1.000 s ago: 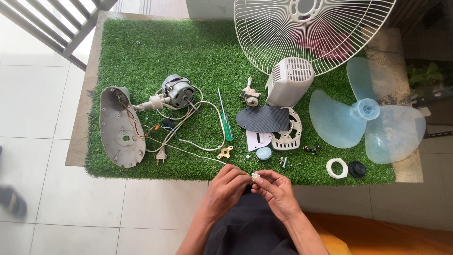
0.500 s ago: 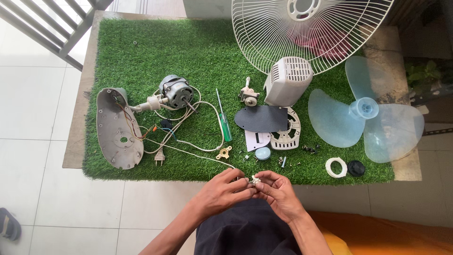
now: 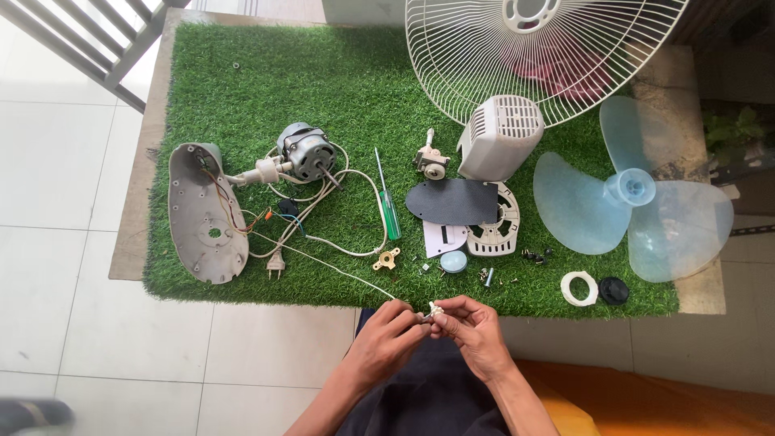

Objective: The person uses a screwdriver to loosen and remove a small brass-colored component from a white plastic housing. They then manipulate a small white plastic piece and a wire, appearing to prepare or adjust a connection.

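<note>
Both hands meet below the table's edge: left hand (image 3: pixel 386 335) and right hand (image 3: pixel 472 327) pinch a small white part (image 3: pixel 436 310) on the white cord (image 3: pixel 339 270); fine fingertip work seems underway, needing steady grip.

From my remote seat I see two bare forearms entering from the bottom edge, no sleeves, watch or rings on the left hand (image 3: pixel 386 339) or the right hand (image 3: pixel 476 333). Below them sits dark, near-black clothing (image 3: pixel 428 396) (shirt or trousers, I cannot tell), plain and unmarked.
</note>
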